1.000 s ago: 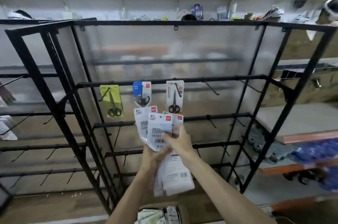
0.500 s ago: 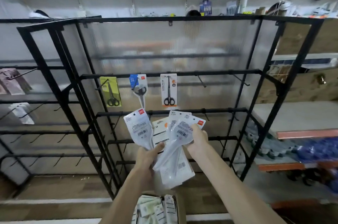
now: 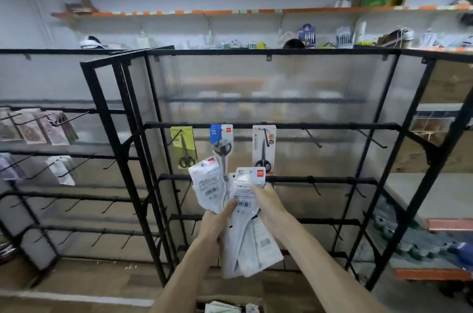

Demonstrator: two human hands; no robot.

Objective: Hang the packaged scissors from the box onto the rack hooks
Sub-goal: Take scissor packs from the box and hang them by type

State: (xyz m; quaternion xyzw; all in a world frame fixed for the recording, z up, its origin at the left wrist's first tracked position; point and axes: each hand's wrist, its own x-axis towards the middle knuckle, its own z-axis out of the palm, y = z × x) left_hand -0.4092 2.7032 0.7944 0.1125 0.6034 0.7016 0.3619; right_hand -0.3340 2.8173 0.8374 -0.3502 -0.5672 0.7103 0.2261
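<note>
**Bare hook lies up and right of the held packs**

Both hands are below the rack's hook bar [image 3: 332, 126]. The left hand [image 3: 217, 225] grips a fan of scissor packs [image 3: 204, 184] by its lower part, and the right hand [image 3: 268, 207] pinches the front pack [image 3: 245, 192]. The packs stand roughly upright, tops toward the bar, just under three hung packs [image 3: 263, 149]. The nearest bare hook [image 3: 311, 138] sits on the bar right of those, so the right hand looks nearer. The box [image 3: 230, 299] lies well below the bar.
</note>
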